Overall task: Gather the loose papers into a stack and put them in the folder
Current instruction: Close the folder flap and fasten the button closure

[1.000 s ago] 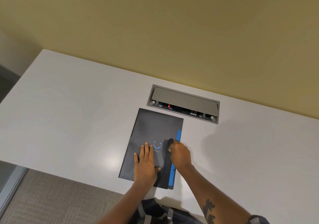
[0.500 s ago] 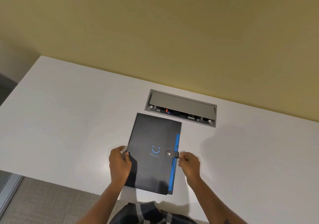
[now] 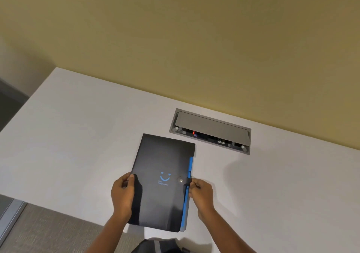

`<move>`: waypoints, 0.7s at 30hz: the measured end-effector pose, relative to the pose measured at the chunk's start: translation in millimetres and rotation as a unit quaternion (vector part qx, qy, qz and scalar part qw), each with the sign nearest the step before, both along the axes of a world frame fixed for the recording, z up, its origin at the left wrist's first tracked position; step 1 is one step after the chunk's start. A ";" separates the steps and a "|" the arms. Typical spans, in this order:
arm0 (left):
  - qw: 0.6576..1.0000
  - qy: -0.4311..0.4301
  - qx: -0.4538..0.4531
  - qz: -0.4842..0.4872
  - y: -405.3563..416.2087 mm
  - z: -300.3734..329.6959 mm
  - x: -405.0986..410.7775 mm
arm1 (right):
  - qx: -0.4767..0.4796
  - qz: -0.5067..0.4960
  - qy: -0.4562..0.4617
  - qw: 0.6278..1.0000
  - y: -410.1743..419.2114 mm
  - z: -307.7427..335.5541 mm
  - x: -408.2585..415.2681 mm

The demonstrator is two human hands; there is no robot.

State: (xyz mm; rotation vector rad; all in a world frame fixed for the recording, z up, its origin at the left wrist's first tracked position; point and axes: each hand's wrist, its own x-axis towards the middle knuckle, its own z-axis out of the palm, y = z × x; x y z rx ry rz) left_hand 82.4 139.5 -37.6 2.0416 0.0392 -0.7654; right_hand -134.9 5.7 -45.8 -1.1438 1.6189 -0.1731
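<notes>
Compared with half a second ago, both hands have barely shifted: the left hand (image 3: 123, 193) still clasps the folder's (image 3: 161, 182) left edge, thumb on the cover, and the right hand (image 3: 201, 192) still pinches the right edge by the strap, just beside the snap (image 3: 180, 180). A second ago both hands lay flat on the cover. The folder lies closed on the table (image 3: 78, 145), between the two grips; its far end reaches away from them toward the outlet box (image 3: 210, 131). Nothing blocks either hand. The cover is smooth, matte black with a blue smile mark (small print beneath is unreadable); blue tabs (image 3: 188, 190) line the edge under the right fingers. The box is grey metal, recessed, rectangular.
</notes>
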 end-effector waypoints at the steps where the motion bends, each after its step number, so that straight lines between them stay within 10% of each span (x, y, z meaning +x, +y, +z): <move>1: 1.000 -0.005 0.006 0.010 5.7 1.2 11.2 | 0.007 0.008 -0.010 1.000 2.3 0.4 10.5; 21: 0.998 -0.043 -0.029 -0.033 -105.3 -0.8 196.8 | -0.018 0.043 -0.051 0.998 -92.1 12.7 202.6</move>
